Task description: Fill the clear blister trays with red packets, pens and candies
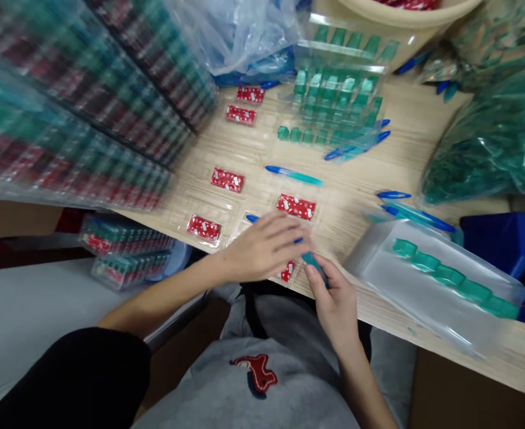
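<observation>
My left hand (264,247) lies flat, fingers spread, over a clear blister pack (289,271) at the table's near edge; a blue pen (298,240) shows under the fingertips. My right hand (334,301) pinches a small teal eraser-like block (312,260) just above that pack. Several clear packs holding red patterned pieces (295,206) lie in rows across the wooden table (364,179). A teal-and-blue pen (294,174) lies loose in the middle.
Stacks of filled packs (87,113) rise at the left. A clear tray with teal blocks (450,283) sits at the right, more trays of them (338,89) at the back. Bags of teal pieces (490,149), loose blue pens (416,215) and a blue bin (503,241) crowd the right.
</observation>
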Available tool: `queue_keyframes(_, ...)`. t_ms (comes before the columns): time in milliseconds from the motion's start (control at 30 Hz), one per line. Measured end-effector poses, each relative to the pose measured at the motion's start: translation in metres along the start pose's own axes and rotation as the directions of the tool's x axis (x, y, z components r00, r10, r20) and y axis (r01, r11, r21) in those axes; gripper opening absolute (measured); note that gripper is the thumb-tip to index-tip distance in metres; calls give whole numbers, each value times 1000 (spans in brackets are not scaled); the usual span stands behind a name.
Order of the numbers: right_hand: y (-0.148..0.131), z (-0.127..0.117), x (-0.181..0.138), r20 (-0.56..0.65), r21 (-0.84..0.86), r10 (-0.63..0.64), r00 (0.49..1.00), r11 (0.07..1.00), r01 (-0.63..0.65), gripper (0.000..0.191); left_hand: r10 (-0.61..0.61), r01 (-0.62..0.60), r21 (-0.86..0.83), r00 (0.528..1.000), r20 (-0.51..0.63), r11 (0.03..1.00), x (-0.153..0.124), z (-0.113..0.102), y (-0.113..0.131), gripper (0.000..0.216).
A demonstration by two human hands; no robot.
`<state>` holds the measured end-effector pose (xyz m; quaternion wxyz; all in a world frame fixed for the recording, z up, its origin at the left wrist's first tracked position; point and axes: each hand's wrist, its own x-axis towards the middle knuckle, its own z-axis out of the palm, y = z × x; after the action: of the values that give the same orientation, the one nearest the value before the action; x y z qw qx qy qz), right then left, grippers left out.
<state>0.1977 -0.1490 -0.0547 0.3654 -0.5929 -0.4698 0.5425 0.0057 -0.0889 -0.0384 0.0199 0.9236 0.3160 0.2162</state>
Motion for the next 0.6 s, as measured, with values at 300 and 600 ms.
queue_keyframes(300, -12, -1, 3, 17, 169, -43, 999, 985, 39, 25, -333, 338, 41, 938, -101, 940, -46, -13, -50, 29)
queue_keyframes(600, 2, -8, -13, -2, 45, -32, 999, 998, 32, 24, -718, 715, -76, 688, -102, 695, -77, -10, -180, 51)
